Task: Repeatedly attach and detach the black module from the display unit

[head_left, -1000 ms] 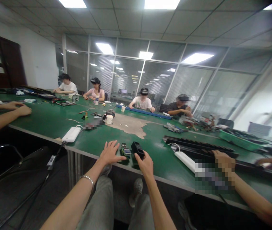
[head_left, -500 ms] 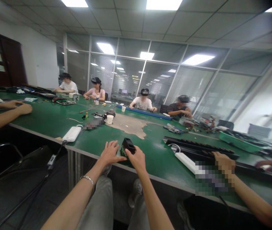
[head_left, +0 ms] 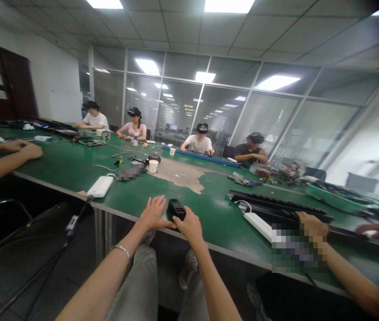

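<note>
A small black box-shaped device (head_left: 176,208) with slots in its face is at the near edge of the green table (head_left: 209,218). My right hand (head_left: 189,226) grips it from the right, with the thumb on its near side; the fingers behind it are partly hidden. My left hand (head_left: 154,214) is beside it on the left, palm down, fingers spread and thumb stretched toward the device's near bottom edge. Whether that thumb touches the device I cannot tell.
A white power strip (head_left: 100,186) lies to the left and another (head_left: 258,226) to the right, near a co-worker's hand (head_left: 311,227). Long black rails (head_left: 279,205), a paper cup (head_left: 153,166) and a green basket (head_left: 336,198) stand farther off. Several people sit around the table.
The black device has turned in my right hand and shifted slightly left; the green board edge on its side no longer shows. My left hand has barely moved.
</note>
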Demonstrator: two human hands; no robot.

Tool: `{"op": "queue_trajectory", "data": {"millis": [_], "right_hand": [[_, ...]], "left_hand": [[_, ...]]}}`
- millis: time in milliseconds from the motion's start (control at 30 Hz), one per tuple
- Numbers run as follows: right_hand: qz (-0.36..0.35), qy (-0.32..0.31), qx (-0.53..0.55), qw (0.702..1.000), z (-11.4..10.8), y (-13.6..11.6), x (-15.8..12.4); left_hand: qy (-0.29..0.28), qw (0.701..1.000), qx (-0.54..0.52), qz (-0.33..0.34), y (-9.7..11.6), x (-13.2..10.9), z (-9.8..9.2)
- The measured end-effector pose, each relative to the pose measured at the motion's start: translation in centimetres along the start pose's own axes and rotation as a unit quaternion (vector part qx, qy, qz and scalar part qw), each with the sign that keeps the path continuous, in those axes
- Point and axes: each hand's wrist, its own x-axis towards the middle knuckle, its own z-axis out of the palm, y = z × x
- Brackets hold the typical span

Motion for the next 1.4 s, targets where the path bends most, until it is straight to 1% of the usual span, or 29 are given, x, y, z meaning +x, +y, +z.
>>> {"op": "queue_trajectory", "data": {"millis": [67,133,300,400,567,667,733,800,867,967,1067,1133,1200,1267,1400], "right_hand": [[0.005,-0.001,-0.006,1.0,0.3,0.0,-0.4],[-0.006,0.004,0.004,1.0,0.6,0.2,-0.6],[-0.053,0.05,0.05,0.996,1.3,1.1,-0.9],[-0.042,0.068,0.063,0.995,1.7,1.1,-1.2],[0.0,0.101,0.078,0.992,2.1,0.0,-1.0],[0.008,0.129,0.121,0.984,1.6,-0.5,-0.3],[0.01,0.144,0.172,0.974,0.9,-0.3,0.3],[0.027,0.156,0.223,0.962,0.1,0.4,0.7],[0.058,0.168,0.244,0.953,-0.5,1.7,0.8],[0.082,0.194,0.207,0.955,-0.7,4.5,0.3],[0.084,0.19,0.176,0.962,-0.1,7.2,-0.3],[0.078,0.185,0.168,0.965,0.4,8.3,-0.5],[0.068,0.18,0.156,0.969,0.7,8.9,-0.6],[0.056,0.168,0.129,0.976,0.8,9.0,-0.6],[0.035,0.159,0.039,0.986,1.2,8.8,-0.8]], "left_hand": [[0.001,1.0,0.006,0.003,0.1,0.0,-0.1],[0.002,1.0,0.01,0.005,0.1,-0.1,-0.2],[-0.002,1.0,0.012,0.011,0.4,-0.1,-0.4],[-0.001,1.0,0.021,0.007,0.5,-0.1,-0.3],[-0.005,0.999,0.032,-0.002,0.5,0.0,-0.1],[-0.006,0.999,0.032,-0.004,0.6,0.0,-0.2],[-0.006,0.999,0.031,-0.005,0.7,0.0,-0.2],[-0.006,0.999,0.032,-0.007,0.7,-0.1,-0.1],[-0.009,0.999,0.035,-0.013,0.7,-0.1,0.0],[-0.011,0.999,0.04,-0.032,0.8,0.0,0.1],[-0.031,0.998,0.036,-0.052,1.0,0.3,0.1],[-0.05,0.997,0.03,-0.049,1.3,0.5,0.0],[-0.057,0.997,0.026,-0.049,1.5,0.7,0.1],[-0.057,0.996,0.026,-0.064,1.6,0.9,0.2],[-0.066,0.994,0.024,-0.081,1.6,1.0,0.6]]}}
